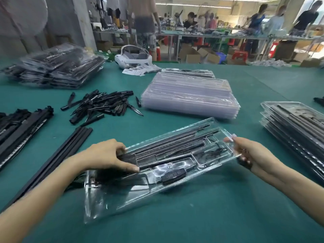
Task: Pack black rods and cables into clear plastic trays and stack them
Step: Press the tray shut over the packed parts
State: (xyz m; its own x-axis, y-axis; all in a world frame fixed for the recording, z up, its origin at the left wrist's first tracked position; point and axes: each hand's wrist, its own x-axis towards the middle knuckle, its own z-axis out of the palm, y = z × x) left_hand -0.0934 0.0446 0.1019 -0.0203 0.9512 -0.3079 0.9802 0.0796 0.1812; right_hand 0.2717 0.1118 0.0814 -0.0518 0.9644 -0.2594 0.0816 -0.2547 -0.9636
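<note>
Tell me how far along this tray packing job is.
Done: filled trays sit stacked at far left and at right. In hand: the left hand and right hand grip a clear tray already loaded with black rods and a cable. Left: a stack of empty trays, loose short black pieces and long rods on the table.

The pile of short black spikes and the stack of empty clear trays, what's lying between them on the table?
In the head view, one stray black spike lies between the spike pile and the empty tray stack; otherwise only green table.
</note>
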